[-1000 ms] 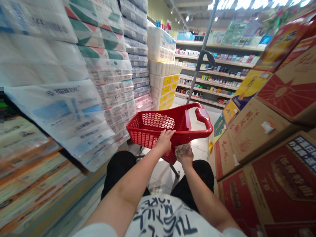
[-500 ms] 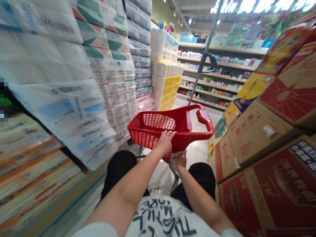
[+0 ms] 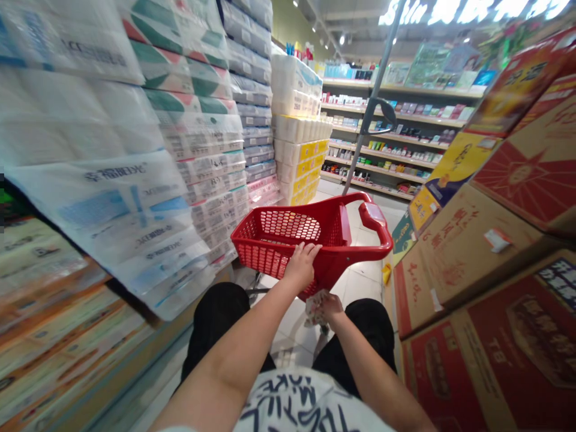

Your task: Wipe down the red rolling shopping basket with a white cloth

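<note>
In front of me stands a red plastic shopping cart with a perforated basket and a looped handle on its right. My left hand grips the near rim, its fingers curled over the top edge. Below it, close to the cart's lower right side, my right hand is closed on a crumpled, pale patterned cloth. The fingers of that hand are partly hidden by the cloth. Whether the cloth touches the cart there I cannot tell.
Wrapped tissue packs are stacked high on the left. Cartons line the right side. A grey pole rises behind the cart, before shelves of small goods. My knees flank the cart over a tiled floor.
My right hand and the cloth have moved a little lower along the cart's side. The left hand stays on the rim.
</note>
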Tool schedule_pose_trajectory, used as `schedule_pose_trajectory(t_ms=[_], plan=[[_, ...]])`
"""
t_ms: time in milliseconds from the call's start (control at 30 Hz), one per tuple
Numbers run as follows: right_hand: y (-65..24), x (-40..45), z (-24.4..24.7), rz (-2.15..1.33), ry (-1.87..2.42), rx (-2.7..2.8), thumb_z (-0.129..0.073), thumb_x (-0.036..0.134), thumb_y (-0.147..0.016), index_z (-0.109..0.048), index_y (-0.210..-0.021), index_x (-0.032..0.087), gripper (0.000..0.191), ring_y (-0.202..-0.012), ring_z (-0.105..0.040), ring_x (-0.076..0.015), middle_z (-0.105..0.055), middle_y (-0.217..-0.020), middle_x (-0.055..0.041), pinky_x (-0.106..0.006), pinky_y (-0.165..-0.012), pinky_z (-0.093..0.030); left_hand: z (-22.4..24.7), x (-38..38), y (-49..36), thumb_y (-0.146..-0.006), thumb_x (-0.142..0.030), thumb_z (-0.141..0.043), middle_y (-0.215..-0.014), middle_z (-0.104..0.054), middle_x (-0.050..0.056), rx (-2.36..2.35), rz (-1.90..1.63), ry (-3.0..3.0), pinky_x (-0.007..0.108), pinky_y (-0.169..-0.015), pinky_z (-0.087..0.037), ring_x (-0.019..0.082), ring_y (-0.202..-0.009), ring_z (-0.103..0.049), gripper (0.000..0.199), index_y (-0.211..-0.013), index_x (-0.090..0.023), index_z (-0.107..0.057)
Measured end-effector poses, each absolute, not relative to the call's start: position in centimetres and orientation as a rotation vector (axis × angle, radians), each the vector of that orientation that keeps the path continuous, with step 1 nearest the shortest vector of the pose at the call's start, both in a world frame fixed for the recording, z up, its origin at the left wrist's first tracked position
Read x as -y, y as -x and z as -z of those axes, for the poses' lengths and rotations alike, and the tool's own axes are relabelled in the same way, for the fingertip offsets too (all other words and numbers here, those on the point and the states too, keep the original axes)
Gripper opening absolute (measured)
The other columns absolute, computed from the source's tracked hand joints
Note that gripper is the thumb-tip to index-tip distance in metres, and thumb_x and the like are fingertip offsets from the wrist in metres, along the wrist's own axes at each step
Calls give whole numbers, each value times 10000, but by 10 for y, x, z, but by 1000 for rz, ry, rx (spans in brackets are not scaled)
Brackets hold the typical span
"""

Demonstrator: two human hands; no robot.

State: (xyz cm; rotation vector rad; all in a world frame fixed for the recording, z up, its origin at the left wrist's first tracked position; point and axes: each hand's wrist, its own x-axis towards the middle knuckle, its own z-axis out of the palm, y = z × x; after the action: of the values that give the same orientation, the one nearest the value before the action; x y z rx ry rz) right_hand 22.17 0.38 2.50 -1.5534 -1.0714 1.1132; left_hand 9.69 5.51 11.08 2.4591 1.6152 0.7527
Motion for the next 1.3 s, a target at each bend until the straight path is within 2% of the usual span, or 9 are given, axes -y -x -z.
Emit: schedule_pose_trajectory(t_ms=[100, 200, 300, 500, 767, 867, 1100, 1200, 1300], plan=[[-240, 2, -63, -1025, 1466, 1220, -611, 301, -709, -722, -823, 211, 183, -722, -654, -221, -697, -677, -5, -332, -684, -524, -111, -55, -99, -768, -78, -436, -1435, -413, 58, -1625, -768, -2432, 468, -1186, -158, 267, -1399, -230, 675, -1423, -218, -346], [-266, 3, -122, -349, 1145, 1558, -467, 304, -858, -651, -1160, 228, 361, -1048, -609, -228, -677, -1127, -58, -385, -912, -481, -112, -53, -102, -760, -87, -451, -1442, -399, 67, -1612, -744, -2413, 471, -1186, -157, 265, -1398, -227, 682, -1420, -217, -342], [-287, -7, -167, 281, 1166, 1635, -416, 252, -907, -613, -1206, 182, 365, -1182, -515, -246, -587, -1274, -110, -410, -999, -385, -112, -51, -104, -762, -88, -445, -1429, -402, 81, -1607, -735, -2420, 467, -1187, -158, 261, -1379, -256, 671, -1415, -205, -343], [-281, -15, -165, 702, 1490, 1979, -428, 207, -900, -646, -1075, 161, 284, -955, -513, -250, -661, -979, -111, -394, -911, -285, -113, -40, -100, -766, -77, -419, -1373, -439, 98, -1627, -753, -2437, 479, -1183, -157, 265, -1324, -316, 636, -1391, -176, -363], [-266, 24, -156, 722, 1393, 2069, -436, 193, -910, -613, -1179, 196, 322, -1032, -503, -254, -658, -1110, -87, -379, -922, -264, -109, -17, -90, -771, -144, -477, -1362, -429, 104, -1698, -706, -2454, 504, -1176, -138, 301, -1347, -260, 645, -1398, -186, -332], [-264, 28, -161, 680, 1324, 2186, -435, 173, -912, -595, -1219, 210, 348, -1053, -522, -241, -659, -1142, -75, -358, -907, -286, -113, -14, -84, -775, -163, -481, -1324, -454, 103, -1705, -674, -2474, 496, -1167, -169, 303, -1311, -312, 631, -1392, -185, -352], [-266, 10, -191, 491, 1700, 2282, -460, 269, -922, -637, -1021, 218, 209, -795, -604, -199, -688, -938, -65, -313, -701, -337, -128, -18, -82, -762, -126, -478, -1246, -509, 87, -1655, -656, -2479, 453, -1137, -245, 252, -1187, -426, 549, -1304, -210, -464], [-260, 16, -195, 550, 1739, 2351, -511, 368, -914, -628, -959, 192, 216, -804, -606, -223, -659, -912, -89, -308, -668, -341, -126, -17, -85, -752, -126, -494, -1246, -500, 95, -1684, -681, -2452, 483, -1146, -217, 272, -1224, -393, 554, -1299, -204, -460], [-252, 28, -193, 604, 1677, 2383, -515, 342, -915, -614, -1005, 189, 203, -839, -604, -232, -641, -923, -99, -308, -683, -357, -122, -15, -84, -763, -110, -467, -1222, -506, 109, -1700, -717, -2434, 514, -1152, -185, 297, -1263, -354, 524, -1282, -185, -465]])
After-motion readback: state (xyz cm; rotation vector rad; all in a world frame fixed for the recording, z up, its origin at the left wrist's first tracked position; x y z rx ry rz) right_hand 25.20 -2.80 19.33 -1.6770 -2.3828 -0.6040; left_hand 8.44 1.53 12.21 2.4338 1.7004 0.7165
